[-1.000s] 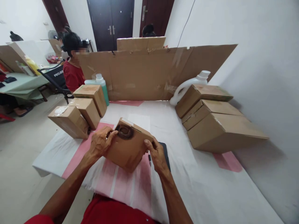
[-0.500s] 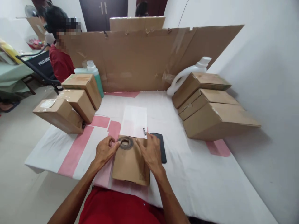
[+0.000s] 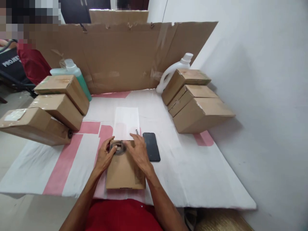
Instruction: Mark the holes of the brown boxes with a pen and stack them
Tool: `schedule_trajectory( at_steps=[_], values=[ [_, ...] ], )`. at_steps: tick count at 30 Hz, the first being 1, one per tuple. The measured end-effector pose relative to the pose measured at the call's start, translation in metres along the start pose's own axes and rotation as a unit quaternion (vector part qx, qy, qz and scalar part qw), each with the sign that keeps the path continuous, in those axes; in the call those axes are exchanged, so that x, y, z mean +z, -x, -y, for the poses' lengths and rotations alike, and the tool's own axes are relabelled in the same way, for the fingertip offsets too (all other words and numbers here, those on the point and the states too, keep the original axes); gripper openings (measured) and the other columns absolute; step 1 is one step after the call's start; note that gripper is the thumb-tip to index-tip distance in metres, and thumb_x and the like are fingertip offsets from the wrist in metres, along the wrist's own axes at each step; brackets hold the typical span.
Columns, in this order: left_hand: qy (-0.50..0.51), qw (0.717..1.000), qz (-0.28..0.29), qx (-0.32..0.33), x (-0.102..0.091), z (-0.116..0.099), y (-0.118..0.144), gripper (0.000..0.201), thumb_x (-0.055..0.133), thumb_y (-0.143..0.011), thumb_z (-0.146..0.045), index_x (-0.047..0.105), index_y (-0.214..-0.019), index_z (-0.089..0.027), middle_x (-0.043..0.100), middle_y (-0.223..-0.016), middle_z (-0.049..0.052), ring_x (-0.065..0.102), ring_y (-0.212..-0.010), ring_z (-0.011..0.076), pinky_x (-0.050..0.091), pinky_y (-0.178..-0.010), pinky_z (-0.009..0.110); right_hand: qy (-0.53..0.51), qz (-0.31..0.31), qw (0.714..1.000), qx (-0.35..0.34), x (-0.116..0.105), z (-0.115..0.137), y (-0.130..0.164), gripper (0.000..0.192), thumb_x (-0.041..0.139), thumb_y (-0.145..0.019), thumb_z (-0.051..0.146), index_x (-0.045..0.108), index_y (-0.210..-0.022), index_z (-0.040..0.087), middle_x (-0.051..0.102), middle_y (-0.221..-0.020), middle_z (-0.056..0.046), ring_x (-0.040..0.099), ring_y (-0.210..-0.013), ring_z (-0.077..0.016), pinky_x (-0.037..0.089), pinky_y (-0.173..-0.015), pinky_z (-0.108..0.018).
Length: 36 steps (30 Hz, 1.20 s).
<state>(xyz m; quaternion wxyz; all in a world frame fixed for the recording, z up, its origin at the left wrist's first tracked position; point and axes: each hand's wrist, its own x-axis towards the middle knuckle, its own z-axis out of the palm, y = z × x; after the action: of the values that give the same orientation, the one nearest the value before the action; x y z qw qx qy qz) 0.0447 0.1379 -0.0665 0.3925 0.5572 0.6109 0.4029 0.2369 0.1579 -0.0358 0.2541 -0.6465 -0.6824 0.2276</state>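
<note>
a small cardboard box [image 3: 125,170] lies flat on the surface near its front edge, right in front of the person, so both hands can press on it from above. a roll of brown tape [image 3: 117,148] sits on the far end of the box's top face. the left hand [image 3: 105,155] curls around the roll's left side, thumb and fingers pinched on it, which keeps the roll steady against the cardboard. the right hand [image 3: 138,153] lies flat and spread on the box just right of the roll, fingers pointing at it, weighing the box down so it does not slide; it grips nothing.

a white sheet of paper [image 3: 126,123] lies just beyond the box, toward the middle of the surface, and a pen tip [image 3: 137,132] shows at its right edge. a black phone [image 3: 151,151] rests face up just right of the right hand, clear of the work. three sealed boxes [image 3: 51,107] are stacked by the left edge and three more [image 3: 194,102] by the right edge. a green bottle [image 3: 77,78] and a white jug [image 3: 172,72] stand at the far corners against a cardboard screen [image 3: 120,54].
</note>
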Motion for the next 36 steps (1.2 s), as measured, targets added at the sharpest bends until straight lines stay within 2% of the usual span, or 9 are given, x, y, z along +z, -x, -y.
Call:
schedule_trajectory(
  at_steps=[5, 8, 17, 21, 24, 26, 31, 33, 36],
  values=[
    [0.072, 0.996, 0.014, -0.051, -0.005, 0.003, 0.02, 0.084, 0.072, -0.086, -0.049, 0.037, -0.158, -0.021, 0.047, -0.158, 0.018, 0.052, -0.143, 0.0325, 0.043, -0.119, 0.051, 0.075, 0.029, 0.994, 0.076, -0.028, -0.024, -0.021, 0.033, 0.044, -0.105, 0.029, 0.073, -0.093, 0.019, 0.076, -0.097, -0.013, 0.067, -0.092, -0.0256, 0.043, -0.079, -0.033],
    [0.065, 0.996, 0.051, -0.038, -0.01, 0.005, 0.035, 0.083, 0.071, -0.088, -0.05, 0.035, -0.159, -0.022, 0.041, -0.162, 0.017, 0.046, -0.148, 0.0321, 0.037, -0.123, 0.053, 0.085, 0.053, 0.992, 0.076, -0.038, -0.031, -0.033, 0.032, 0.048, -0.103, 0.03, 0.072, -0.086, 0.019, 0.078, -0.093, -0.013, 0.069, -0.089, -0.0245, 0.041, -0.074, -0.031],
    [0.098, 0.992, 0.055, -0.062, -0.024, 0.013, 0.055, 0.08, 0.069, -0.092, -0.05, 0.034, -0.159, -0.023, 0.045, -0.16, 0.017, 0.052, -0.144, 0.0317, 0.042, -0.12, 0.053, 0.076, 0.095, 0.984, 0.128, -0.019, -0.036, -0.031, 0.01, 0.066, -0.075, 0.008, 0.068, -0.069, 0.016, 0.077, -0.085, -0.021, 0.074, -0.084, -0.0314, 0.041, -0.067, -0.033],
    [0.082, 0.994, 0.04, -0.056, -0.019, 0.015, 0.06, 0.077, 0.067, -0.094, -0.049, 0.035, -0.159, -0.024, 0.046, -0.159, 0.015, 0.053, -0.142, 0.0307, 0.043, -0.119, 0.052, -0.007, 0.056, 0.989, 0.137, -0.027, -0.043, -0.03, 0.023, 0.067, -0.075, 0.015, 0.053, -0.057, 0.021, 0.068, -0.062, -0.01, 0.071, -0.072, -0.0254, 0.043, -0.065, -0.031],
    [0.057, 0.998, 0.023, -0.026, -0.01, 0.016, 0.067, 0.081, 0.068, -0.093, -0.048, 0.03, -0.161, -0.026, 0.04, -0.163, 0.015, 0.045, -0.148, 0.0312, 0.038, -0.123, 0.053, -0.091, 0.012, 0.987, 0.135, -0.05, -0.047, -0.022, 0.023, 0.055, -0.09, 0.037, 0.052, -0.071, 0.024, 0.063, -0.06, 0.0, 0.064, -0.058, -0.0184, 0.045, -0.058, -0.028],
    [0.048, 0.999, 0.013, -0.004, -0.001, 0.017, 0.072, 0.085, 0.068, -0.093, -0.046, 0.025, -0.163, -0.027, 0.034, -0.166, 0.015, 0.038, -0.153, 0.0319, 0.032, -0.126, 0.053, -0.228, -0.032, 0.964, 0.135, -0.063, -0.043, -0.013, 0.026, 0.051, -0.093, 0.049, 0.052, -0.084, 0.025, 0.066, -0.07, 0.001, 0.063, -0.054, -0.0157, 0.047, -0.052, -0.026],
    [0.058, 0.998, 0.015, 0.01, 0.019, 0.017, 0.069, 0.086, 0.069, -0.091, -0.039, 0.024, -0.164, -0.028, 0.032, -0.167, 0.013, 0.032, -0.155, 0.0323, 0.027, -0.128, 0.053, -0.587, -0.047, 0.797, 0.131, -0.044, -0.011, 0.016, 0.033, 0.082, -0.077, 0.041, 0.057, -0.091, 0.024, 0.076, -0.093, -0.001, 0.075, -0.069, -0.0159, 0.06, -0.064, -0.027],
    [0.054, 0.998, 0.013, 0.022, 0.024, 0.017, 0.063, 0.085, 0.07, -0.09, -0.037, 0.026, -0.163, -0.027, 0.033, -0.165, 0.013, 0.032, -0.155, 0.0322, 0.027, -0.128, 0.054, -0.608, -0.026, 0.784, 0.122, -0.023, 0.0, 0.025, 0.028, 0.083, -0.08, 0.037, 0.06, -0.091, 0.024, 0.078, -0.094, -0.001, 0.077, -0.076, -0.0178, 0.063, -0.073, -0.03],
    [0.048, 0.998, 0.015, 0.045, 0.028, 0.016, 0.056, 0.085, 0.07, -0.09, -0.037, 0.027, -0.162, -0.026, 0.036, -0.163, 0.014, 0.034, -0.153, 0.032, 0.029, -0.127, 0.054, -0.579, -0.013, 0.809, 0.095, 0.003, 0.005, 0.032, 0.021, 0.078, -0.087, 0.038, 0.068, -0.098, 0.023, 0.078, -0.1, -0.002, 0.077, -0.082, -0.0188, 0.063, -0.08, -0.034]
  ],
)
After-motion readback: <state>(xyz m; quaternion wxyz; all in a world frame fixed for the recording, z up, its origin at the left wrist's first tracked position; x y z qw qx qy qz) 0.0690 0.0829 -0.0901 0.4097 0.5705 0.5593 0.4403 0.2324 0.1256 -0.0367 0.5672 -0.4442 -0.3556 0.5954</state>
